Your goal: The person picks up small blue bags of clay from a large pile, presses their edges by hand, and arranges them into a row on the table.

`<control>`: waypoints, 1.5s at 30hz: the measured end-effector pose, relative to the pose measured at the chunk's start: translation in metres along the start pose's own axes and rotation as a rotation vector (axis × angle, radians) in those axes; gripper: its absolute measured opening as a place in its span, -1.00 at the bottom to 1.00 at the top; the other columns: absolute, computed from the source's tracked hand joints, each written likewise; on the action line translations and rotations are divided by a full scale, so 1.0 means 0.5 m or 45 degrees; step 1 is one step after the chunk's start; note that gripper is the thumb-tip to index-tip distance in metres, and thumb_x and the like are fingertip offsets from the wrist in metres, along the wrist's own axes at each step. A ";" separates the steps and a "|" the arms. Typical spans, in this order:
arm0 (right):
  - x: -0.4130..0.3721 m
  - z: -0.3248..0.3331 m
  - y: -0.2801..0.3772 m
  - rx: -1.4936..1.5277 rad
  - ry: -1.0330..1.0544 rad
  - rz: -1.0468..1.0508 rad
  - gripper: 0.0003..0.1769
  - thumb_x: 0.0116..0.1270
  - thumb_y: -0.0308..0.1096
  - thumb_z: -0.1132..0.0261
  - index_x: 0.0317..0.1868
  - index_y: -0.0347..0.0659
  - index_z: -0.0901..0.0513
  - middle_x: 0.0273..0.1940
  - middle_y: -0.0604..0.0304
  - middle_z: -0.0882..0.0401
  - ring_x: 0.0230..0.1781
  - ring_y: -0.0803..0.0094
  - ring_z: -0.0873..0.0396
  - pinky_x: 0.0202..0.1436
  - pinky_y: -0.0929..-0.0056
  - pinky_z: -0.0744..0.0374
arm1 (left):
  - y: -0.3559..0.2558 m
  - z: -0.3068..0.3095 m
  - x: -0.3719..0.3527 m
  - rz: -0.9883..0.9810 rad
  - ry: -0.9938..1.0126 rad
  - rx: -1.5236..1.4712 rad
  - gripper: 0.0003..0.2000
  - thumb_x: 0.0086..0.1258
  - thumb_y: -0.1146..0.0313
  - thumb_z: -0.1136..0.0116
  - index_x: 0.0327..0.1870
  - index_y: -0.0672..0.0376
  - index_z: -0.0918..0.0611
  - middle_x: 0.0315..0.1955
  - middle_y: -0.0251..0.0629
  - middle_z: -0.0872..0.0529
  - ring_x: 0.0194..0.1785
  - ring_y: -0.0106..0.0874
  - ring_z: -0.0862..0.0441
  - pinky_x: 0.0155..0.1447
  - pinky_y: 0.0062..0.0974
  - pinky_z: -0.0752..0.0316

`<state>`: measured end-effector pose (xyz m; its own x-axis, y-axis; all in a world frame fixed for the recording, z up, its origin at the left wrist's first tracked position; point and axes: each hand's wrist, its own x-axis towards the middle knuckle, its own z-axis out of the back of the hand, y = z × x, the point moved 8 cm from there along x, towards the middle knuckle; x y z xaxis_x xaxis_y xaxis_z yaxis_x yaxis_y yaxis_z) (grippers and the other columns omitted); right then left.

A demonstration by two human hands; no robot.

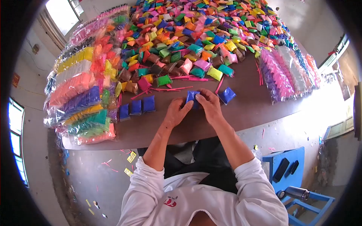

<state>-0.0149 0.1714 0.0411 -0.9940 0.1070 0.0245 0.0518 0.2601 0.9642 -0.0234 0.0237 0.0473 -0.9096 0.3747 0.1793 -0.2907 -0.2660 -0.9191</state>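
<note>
Over the near side of the table (250, 107), a blue packet (191, 95) sits pinched between the fingers (205, 93) of the left hand (176, 112) and right hand (211, 106), and I'd worry too hard a squeeze could split its wrapping.

Two black objects (281, 170) lie on a blue stool (296, 155), a silvery flask (299, 193) near them.

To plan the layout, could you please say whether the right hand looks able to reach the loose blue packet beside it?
Probably yes: nothing visibly blocks the right hand from the loose blue packet, though it holds another packet.
</note>
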 end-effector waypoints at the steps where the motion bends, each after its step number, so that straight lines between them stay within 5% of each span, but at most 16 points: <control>1: 0.000 -0.005 -0.006 -0.028 0.085 -0.051 -0.73 0.41 -0.26 -0.31 -0.02 -0.28 -0.66 -0.32 0.36 -0.57 -0.39 0.65 -0.44 -0.30 0.62 -0.43 | 0.003 0.002 -0.002 -0.001 -0.002 0.009 -0.57 0.48 0.03 -0.13 -0.23 0.34 -0.62 -0.41 -0.32 -0.57 -0.27 -0.50 -0.44 -0.15 -0.45 -0.41; 6: 0.001 -0.007 -0.012 -0.218 0.416 -0.243 -0.72 0.45 -0.18 -0.27 -0.10 -0.26 -0.65 -0.37 0.41 -0.50 -0.44 0.67 -0.38 -0.41 0.60 -0.39 | 0.024 0.008 -0.005 0.057 -0.056 -0.006 -0.55 0.51 -0.01 -0.09 -0.24 0.33 -0.62 -0.42 -0.36 -0.55 -0.28 -0.54 -0.41 -0.18 -0.46 -0.39; 12: -0.005 -0.011 -0.011 -0.179 0.392 -0.089 -0.77 0.43 -0.24 -0.30 -0.13 -0.26 -0.64 -0.39 0.39 -0.51 -0.49 0.67 -0.39 -0.45 0.62 -0.37 | 0.001 0.013 -0.010 -0.020 -0.180 -0.029 -0.53 0.52 0.04 -0.09 -0.38 0.37 -0.59 -0.57 -0.18 -0.48 -0.42 -0.48 -0.39 -0.31 -0.37 -0.37; 24: -0.005 -0.009 -0.018 -0.018 0.363 -0.229 -0.78 0.48 -0.24 -0.24 -0.09 -0.22 -0.64 -0.37 0.33 -0.58 -0.45 0.61 -0.51 -0.41 0.62 -0.50 | 0.030 0.013 -0.012 0.112 -0.195 -0.244 -0.44 0.55 -0.12 0.01 -0.41 0.29 -0.63 -0.52 -0.42 -0.57 -0.37 -0.60 -0.41 -0.29 -0.53 -0.34; 33: 0.022 -0.034 -0.037 0.162 0.548 -0.338 -0.68 0.45 -0.25 -0.29 0.13 -0.17 -0.56 -0.27 0.31 -0.62 -0.40 0.60 -0.53 -0.37 0.63 -0.51 | 0.034 0.012 -0.009 0.094 -0.058 -0.327 -0.43 0.57 -0.12 0.06 -0.45 0.24 -0.64 -0.54 -0.42 -0.62 -0.39 -0.61 -0.45 -0.29 -0.54 -0.34; 39: 0.027 -0.032 -0.050 0.415 0.312 -0.308 -0.73 0.36 -0.29 -0.39 -0.02 -0.21 -0.62 -0.35 0.36 -0.59 -0.53 0.64 -0.46 -0.46 0.67 -0.41 | 0.026 -0.002 -0.010 -0.001 -0.097 -0.143 -0.37 0.59 -0.15 0.16 -0.39 0.30 -0.66 -0.52 -0.34 -0.66 -0.34 -0.54 -0.53 -0.18 -0.47 -0.44; 42: 0.028 -0.029 -0.046 0.493 0.417 -0.291 -0.77 0.35 -0.31 -0.40 -0.08 -0.22 -0.64 -0.36 0.37 -0.60 -0.55 0.67 -0.42 -0.50 0.69 -0.36 | 0.010 0.005 -0.022 0.123 -0.064 -0.077 -0.35 0.58 -0.18 0.18 -0.36 0.32 -0.66 -0.50 -0.30 -0.66 -0.30 -0.50 -0.55 -0.14 -0.44 -0.46; 45: 0.020 -0.035 -0.035 0.346 0.405 -0.211 -0.76 0.32 -0.29 -0.43 -0.09 -0.21 -0.65 -0.38 0.40 -0.59 -0.55 0.71 -0.40 -0.52 0.70 -0.34 | 0.011 0.008 -0.024 0.142 -0.026 -0.316 -0.38 0.54 -0.22 0.11 -0.27 0.29 -0.65 -0.39 -0.35 -0.61 -0.25 -0.52 -0.45 -0.07 -0.43 -0.39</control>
<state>-0.0275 0.1510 0.0289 -0.9692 -0.2464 -0.0033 -0.1291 0.4963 0.8585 -0.0155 0.0143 0.0416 -0.9385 0.3365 0.0773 -0.1093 -0.0774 -0.9910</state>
